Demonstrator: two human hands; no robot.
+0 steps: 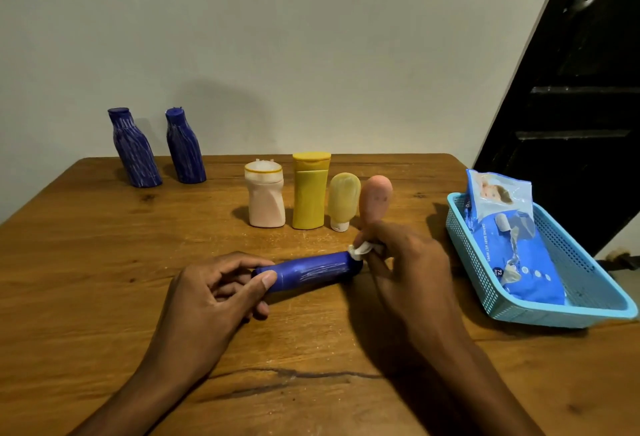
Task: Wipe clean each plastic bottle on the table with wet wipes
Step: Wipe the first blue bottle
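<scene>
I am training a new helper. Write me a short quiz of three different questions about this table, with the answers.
1. True or false: the left hand grips one end of the lying blue bottle.
2. Multiple choice: the wipe pack lies in A) a blue basket, B) a drawer, C) a bucket.
3. Fill in: the right hand pinches a white ____ against the bottle's other end.

Key
1. True.
2. A.
3. Wipe.
</scene>
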